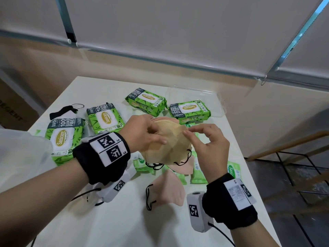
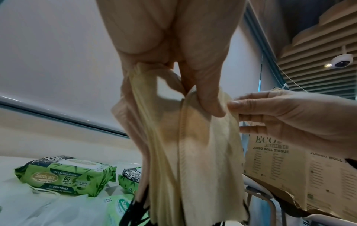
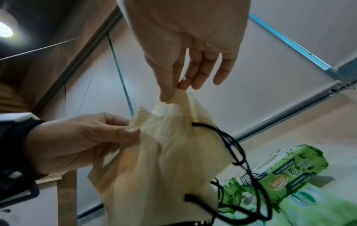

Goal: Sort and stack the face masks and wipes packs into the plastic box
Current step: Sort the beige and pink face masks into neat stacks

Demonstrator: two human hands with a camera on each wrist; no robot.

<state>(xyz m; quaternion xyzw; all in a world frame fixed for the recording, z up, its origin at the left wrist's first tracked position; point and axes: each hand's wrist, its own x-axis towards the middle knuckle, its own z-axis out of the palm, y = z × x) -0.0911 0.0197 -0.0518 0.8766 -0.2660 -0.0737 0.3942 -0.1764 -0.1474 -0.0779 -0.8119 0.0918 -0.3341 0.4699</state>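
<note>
Above the middle of the white table [image 1: 110,225], my left hand [image 1: 156,138] grips a small stack of tan face masks [image 1: 167,143] with black ear loops. My right hand [image 1: 187,132] pinches the stack's upper right edge between thumb and forefinger. The left wrist view shows my left hand [image 2: 193,85] clamping the masks [image 2: 185,145] from above, with my right hand's fingertips [image 2: 234,104] at their edge. In the right wrist view my right hand [image 3: 172,94] pinches the masks [image 3: 154,152] at the top corner. Two pink masks [image 1: 167,189] lie on the table below. A clear plastic box [image 1: 219,104] stands at the back right.
Several large green wipes packs [image 1: 64,139] [image 1: 147,102] [image 1: 190,111] lie across the far half of the table. Small pale green packs [image 1: 234,170] lie under and to the right of my hands. A black mask [image 1: 64,109] lies far left. A cardboard box [image 2: 280,160] stands beyond the table.
</note>
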